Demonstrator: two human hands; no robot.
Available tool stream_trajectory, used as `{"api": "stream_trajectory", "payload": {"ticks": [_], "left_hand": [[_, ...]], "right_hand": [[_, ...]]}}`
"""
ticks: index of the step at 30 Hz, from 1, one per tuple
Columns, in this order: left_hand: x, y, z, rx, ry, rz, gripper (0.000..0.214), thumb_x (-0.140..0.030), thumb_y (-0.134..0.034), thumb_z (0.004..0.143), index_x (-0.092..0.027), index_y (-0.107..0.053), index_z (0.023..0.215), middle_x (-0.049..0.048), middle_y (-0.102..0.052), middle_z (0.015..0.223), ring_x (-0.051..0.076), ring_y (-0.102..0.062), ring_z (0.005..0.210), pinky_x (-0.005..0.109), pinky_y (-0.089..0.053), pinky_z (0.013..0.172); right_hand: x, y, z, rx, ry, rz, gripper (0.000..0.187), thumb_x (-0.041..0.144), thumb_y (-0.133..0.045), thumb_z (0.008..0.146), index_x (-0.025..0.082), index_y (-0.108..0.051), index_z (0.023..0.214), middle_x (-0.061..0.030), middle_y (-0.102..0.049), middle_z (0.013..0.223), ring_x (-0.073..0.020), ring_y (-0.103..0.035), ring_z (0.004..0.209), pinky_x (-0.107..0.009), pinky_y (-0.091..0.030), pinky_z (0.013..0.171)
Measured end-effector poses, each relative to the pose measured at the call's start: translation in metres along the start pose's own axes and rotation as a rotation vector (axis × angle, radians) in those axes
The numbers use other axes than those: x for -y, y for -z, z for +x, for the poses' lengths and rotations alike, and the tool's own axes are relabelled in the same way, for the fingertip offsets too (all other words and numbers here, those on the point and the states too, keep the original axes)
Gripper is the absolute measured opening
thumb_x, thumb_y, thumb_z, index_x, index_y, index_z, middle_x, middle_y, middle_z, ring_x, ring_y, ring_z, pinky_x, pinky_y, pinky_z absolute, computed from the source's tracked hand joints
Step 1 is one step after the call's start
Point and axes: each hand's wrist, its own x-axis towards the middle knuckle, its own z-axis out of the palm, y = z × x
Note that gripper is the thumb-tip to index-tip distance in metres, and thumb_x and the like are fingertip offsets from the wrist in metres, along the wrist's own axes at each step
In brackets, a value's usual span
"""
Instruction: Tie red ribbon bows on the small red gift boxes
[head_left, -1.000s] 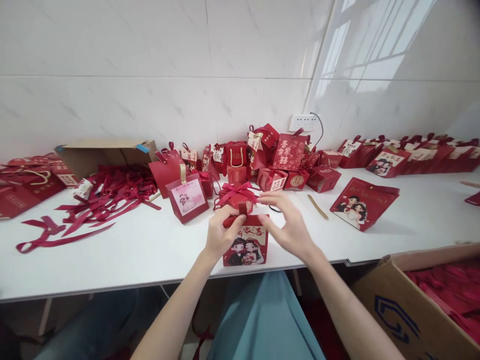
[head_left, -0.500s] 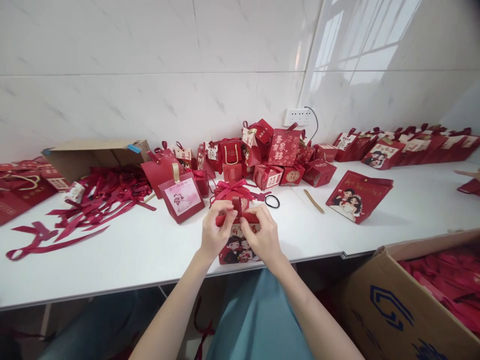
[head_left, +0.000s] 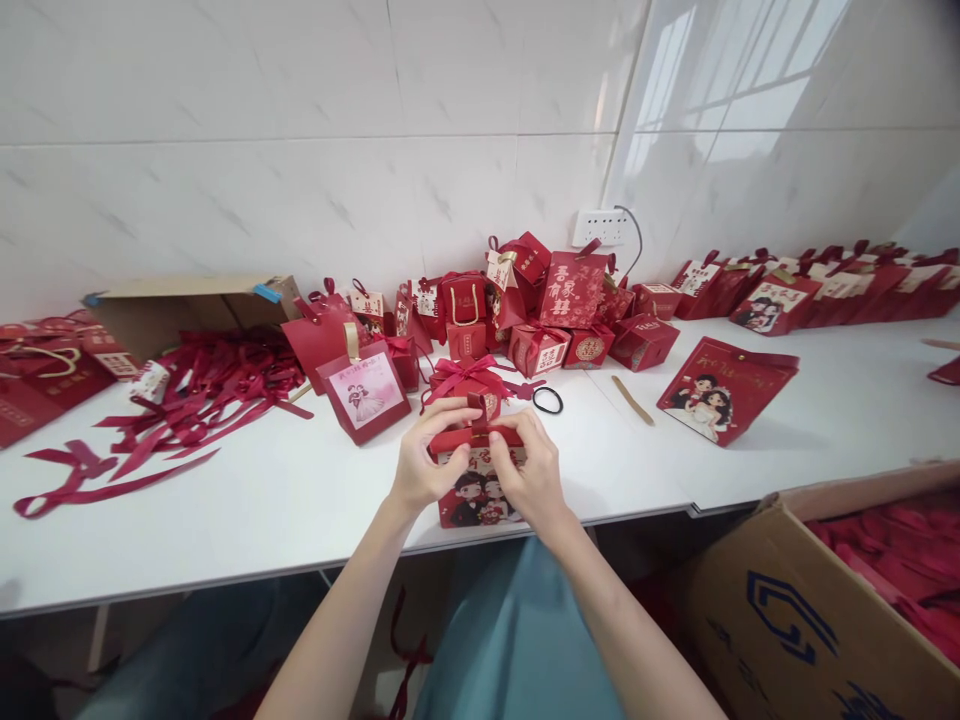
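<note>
A red gift box (head_left: 486, 497) with a cartoon bridal couple on its front stands upright at the table's near edge. A dark red ribbon loop (head_left: 477, 412) rises from the middle of its folded top. My left hand (head_left: 429, 462) grips the top's left part, fingers curled over the back and thumb on the front. On the other side, my right hand (head_left: 529, 468) holds the top's right part, its thumb close to the ribbon's base. Some of my fingertips are hidden behind the box. Right behind it sits a small red box with a bow (head_left: 466, 375).
Loose red ribbons (head_left: 217, 395) spill from a cardboard box (head_left: 187, 300) at left. Several red boxes (head_left: 577, 290) are piled by the wall. A black hair tie (head_left: 548, 401), a gold strip (head_left: 632, 400) and another couple box (head_left: 724, 395) lie rightward. A large carton (head_left: 780, 600) stands lower right.
My thumbs and fingers have moved apart from the ribbon loop, onto the box top at each side. The loop now stands between my hands. The view has shifted slightly.
</note>
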Motion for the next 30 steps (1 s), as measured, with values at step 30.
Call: {"api": "stream_trajectory", "payload": {"ticks": [30], "left_hand": [[0.003, -0.011, -0.002, -0.12, 0.086, -0.046, 0.018, -0.019, -0.059, 0.075, -0.016, -0.069, 0.091, 0.0066, -0.065, 0.1, 0.018, -0.063, 0.096, 0.029, -0.052, 0.086]], "right_hand": [[-0.007, -0.006, -0.003, -0.061, 0.023, -0.034, 0.006, 0.015, -0.05, 0.084, 0.021, -0.052, 0.086, -0.001, -0.055, 0.076, -0.0151, -0.055, 0.071, -0.029, -0.047, 0.065]]}}
